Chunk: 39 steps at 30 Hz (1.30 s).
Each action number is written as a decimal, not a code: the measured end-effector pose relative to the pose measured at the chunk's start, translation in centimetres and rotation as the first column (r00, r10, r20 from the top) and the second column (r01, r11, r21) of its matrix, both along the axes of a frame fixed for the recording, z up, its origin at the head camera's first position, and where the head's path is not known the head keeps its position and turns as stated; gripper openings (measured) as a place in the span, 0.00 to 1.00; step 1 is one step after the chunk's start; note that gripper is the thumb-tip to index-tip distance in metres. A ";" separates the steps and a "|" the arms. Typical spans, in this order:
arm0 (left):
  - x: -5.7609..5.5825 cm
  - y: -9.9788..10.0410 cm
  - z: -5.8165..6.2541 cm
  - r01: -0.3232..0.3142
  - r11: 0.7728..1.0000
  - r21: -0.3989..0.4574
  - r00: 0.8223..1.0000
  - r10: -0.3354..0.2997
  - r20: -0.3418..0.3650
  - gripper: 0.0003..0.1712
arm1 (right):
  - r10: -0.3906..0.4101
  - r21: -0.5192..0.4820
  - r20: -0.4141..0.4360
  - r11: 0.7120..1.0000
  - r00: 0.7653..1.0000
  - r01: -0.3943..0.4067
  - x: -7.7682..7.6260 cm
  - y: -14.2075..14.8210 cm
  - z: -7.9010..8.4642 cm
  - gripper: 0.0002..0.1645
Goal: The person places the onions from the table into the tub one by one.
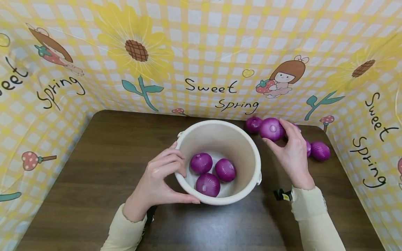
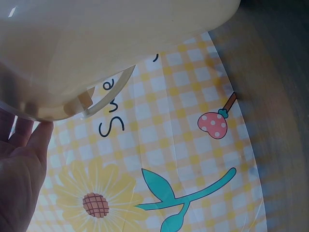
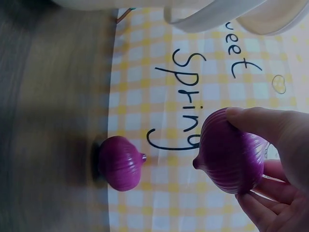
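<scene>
A white bucket (image 1: 248, 146) stands on the table, and three purple onions (image 1: 226, 170) lie on its bottom. My left hand (image 1: 158, 177) grips the bucket's left rim, its thumb along the front edge. In the left wrist view, part of that hand (image 2: 26, 169) shows under the rim. To the right of the bucket, my right hand (image 1: 293, 153) holds a purple onion (image 1: 272, 129) between thumb and fingers. The right wrist view shows this onion (image 3: 229, 152) raised above the table, its tip pointing away from the palm.
Several more onions lie at the table's back right, one (image 1: 253, 124) left of the held onion and one (image 1: 320, 151) right of my hand; others are partly hidden behind it. A yellow checked cloth (image 1: 201, 52) walls the brown table (image 1: 94, 167) at the back and sides.
</scene>
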<state>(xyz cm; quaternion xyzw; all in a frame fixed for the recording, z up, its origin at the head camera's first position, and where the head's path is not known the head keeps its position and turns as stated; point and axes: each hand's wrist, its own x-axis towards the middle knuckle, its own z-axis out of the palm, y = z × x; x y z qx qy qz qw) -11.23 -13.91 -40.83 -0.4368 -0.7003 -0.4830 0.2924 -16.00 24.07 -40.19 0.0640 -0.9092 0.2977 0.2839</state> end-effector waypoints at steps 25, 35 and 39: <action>0.0 0.0 -0.1 -0.004 1.000 -0.006 1.000 0.004 -0.001 0.34 | 0.023 -0.037 -0.071 0.999 0.997 -0.026 1.5 -1.7 2.7 0.47; 0.0 -0.1 -0.1 -0.005 1.000 -0.005 1.000 0.005 0.000 0.34 | 0.044 -0.045 -0.106 0.998 0.993 -0.049 2.0 -2.2 3.6 0.47; 0.0 0.0 -0.1 -0.002 1.000 -0.003 1.000 0.002 -0.001 0.34 | 0.057 -0.053 -0.133 0.997 0.990 -0.064 2.3 -2.4 4.0 0.47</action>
